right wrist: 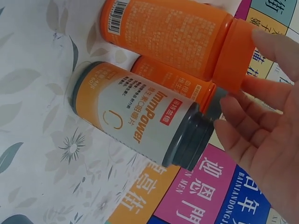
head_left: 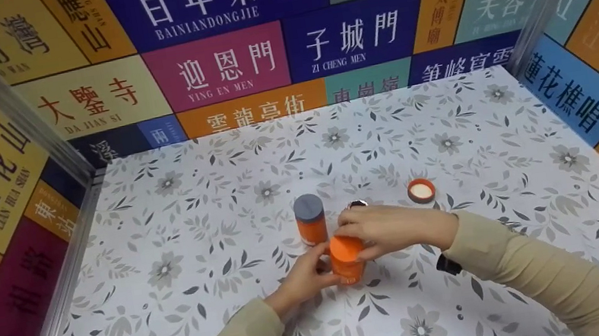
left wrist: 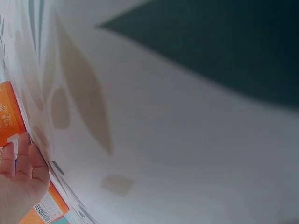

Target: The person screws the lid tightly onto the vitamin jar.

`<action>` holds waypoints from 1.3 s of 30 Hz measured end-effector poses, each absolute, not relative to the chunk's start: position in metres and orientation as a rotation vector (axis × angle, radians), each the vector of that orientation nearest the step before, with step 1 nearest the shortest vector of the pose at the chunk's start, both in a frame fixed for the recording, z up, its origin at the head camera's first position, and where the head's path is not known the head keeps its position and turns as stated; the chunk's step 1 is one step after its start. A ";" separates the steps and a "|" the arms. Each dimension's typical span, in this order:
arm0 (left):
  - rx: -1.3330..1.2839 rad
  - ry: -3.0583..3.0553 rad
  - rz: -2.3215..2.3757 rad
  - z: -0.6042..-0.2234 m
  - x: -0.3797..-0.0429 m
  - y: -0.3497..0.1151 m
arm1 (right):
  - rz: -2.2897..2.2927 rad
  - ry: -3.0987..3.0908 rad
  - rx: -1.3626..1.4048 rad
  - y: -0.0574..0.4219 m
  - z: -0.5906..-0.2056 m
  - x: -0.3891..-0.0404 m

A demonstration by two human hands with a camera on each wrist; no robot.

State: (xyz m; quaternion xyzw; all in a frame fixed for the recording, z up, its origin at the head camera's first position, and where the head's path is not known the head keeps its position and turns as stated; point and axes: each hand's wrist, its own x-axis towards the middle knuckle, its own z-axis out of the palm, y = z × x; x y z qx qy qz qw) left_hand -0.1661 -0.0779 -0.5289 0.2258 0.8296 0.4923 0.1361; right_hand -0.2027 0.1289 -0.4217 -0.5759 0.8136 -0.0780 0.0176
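An orange bottle [head_left: 348,271] with an orange lid [right wrist: 236,56] stands upright on the table. My left hand [head_left: 302,279] holds its left side, thumb in front and fingers behind. Over its top, my right hand [head_left: 390,229] pinches the lid between thumb and fingers. Just behind it is a second orange bottle [head_left: 312,229] with a grey lid. A grey and orange bottle [right wrist: 135,112] marked ImmPower stands without a lid, mostly hidden by my right hand in the head view. In the left wrist view, my left fingers [left wrist: 23,158] show beside orange bottle labels.
A loose lid [head_left: 421,191] lies upturned on the table, right of the bottles, its pale inside showing. A white cloth with a grey leaf pattern [head_left: 206,188] covers the table. Coloured sign panels [head_left: 223,66] with characters wall in the back and both sides.
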 end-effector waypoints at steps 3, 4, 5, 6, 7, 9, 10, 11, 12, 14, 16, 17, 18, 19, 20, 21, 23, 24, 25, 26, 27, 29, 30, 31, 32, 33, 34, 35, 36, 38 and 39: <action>0.648 2.403 1.415 -0.529 -0.166 -0.078 | -0.242 2.588 -1.704 0.126 -0.424 -0.201; 0.636 2.396 1.417 -0.529 -0.166 -0.078 | -0.235 2.611 -1.679 0.125 -0.425 -0.200; 0.623 2.388 1.418 -0.529 -0.166 -0.078 | -0.225 2.634 -1.653 0.125 -0.426 -0.199; 0.612 2.381 1.420 -0.529 -0.166 -0.078 | -0.212 2.657 -1.627 0.124 -0.427 -0.199; 0.602 2.377 1.419 -0.529 -0.166 -0.078 | -0.196 2.677 -1.600 0.123 -0.428 -0.198; 0.592 2.369 1.423 -0.528 -0.166 -0.078 | -0.174 2.705 -1.547 0.121 -0.429 -0.196; 0.588 2.365 1.424 -0.528 -0.166 -0.078 | -0.172 2.712 -1.522 0.120 -0.429 -0.196; 0.585 2.363 1.424 -0.527 -0.166 -0.077 | -0.173 2.713 -1.503 0.119 -0.429 -0.195; 0.583 2.361 1.424 -0.527 -0.166 -0.077 | -0.178 2.712 -1.488 0.118 -0.429 -0.195; 0.572 2.358 1.423 -0.527 -0.166 -0.077 | -0.206 2.705 -1.459 0.118 -0.429 -0.194; 0.562 2.355 1.423 -0.527 -0.165 -0.077 | -0.249 2.700 -1.428 0.117 -0.430 -0.193; 0.550 2.354 1.423 -0.527 -0.165 -0.077 | -0.273 2.700 -1.408 0.117 -0.430 -0.192; 0.547 2.357 1.423 -0.527 -0.165 -0.077 | -0.301 2.701 -1.387 0.117 -0.430 -0.191; 0.539 2.358 1.423 -0.527 -0.164 -0.077 | -0.331 2.702 -1.363 0.117 -0.431 -0.190; 0.534 2.358 1.424 -0.526 -0.164 -0.076 | -0.360 2.705 -1.338 0.116 -0.432 -0.189; 0.531 2.358 1.427 -0.527 -0.163 -0.076 | -0.385 2.709 -1.314 0.116 -0.432 -0.187; 0.534 2.363 1.432 -0.527 -0.162 -0.076 | -0.437 2.720 -1.265 0.115 -0.433 -0.185; 0.538 2.367 1.436 -0.527 -0.162 -0.076 | -0.459 2.727 -1.245 0.115 -0.433 -0.183; 0.550 2.370 1.441 -0.527 -0.161 -0.075 | -0.488 2.735 -1.220 0.115 -0.434 -0.182; 0.569 2.377 1.447 -0.527 -0.160 -0.075 | -0.513 2.744 -1.195 0.115 -0.434 -0.181; 0.589 2.385 1.453 -0.527 -0.160 -0.075 | -0.537 2.750 -1.176 0.115 -0.435 -0.180; 0.623 2.396 1.466 -0.528 -0.159 -0.075 | -0.583 2.760 -1.140 0.115 -0.436 -0.178; 0.632 2.395 1.474 -0.528 -0.159 -0.074 | -0.599 2.764 -1.125 0.116 -0.437 -0.178; 0.645 2.398 1.478 -0.528 -0.158 -0.074 | -0.613 2.766 -1.111 0.116 -0.438 -0.177; 0.644 2.396 1.483 -0.528 -0.158 -0.074 | -0.616 2.768 -1.103 0.116 -0.438 -0.177; 0.639 2.394 1.486 -0.529 -0.158 -0.074 | -0.615 2.771 -1.099 0.115 -0.439 -0.177; 0.628 2.388 1.488 -0.529 -0.159 -0.074 | -0.613 2.773 -1.090 0.115 -0.439 -0.177; 0.613 2.383 1.489 -0.529 -0.159 -0.074 | -0.611 2.774 -1.083 0.115 -0.439 -0.177; 0.598 2.378 1.489 -0.529 -0.159 -0.074 | -0.608 2.777 -1.075 0.115 -0.439 -0.176; 0.565 2.368 1.480 -0.529 -0.161 -0.075 | -0.607 2.779 -1.059 0.115 -0.439 -0.176; 0.548 2.360 1.476 -0.529 -0.161 -0.074 | -0.611 2.780 -1.048 0.115 -0.439 -0.176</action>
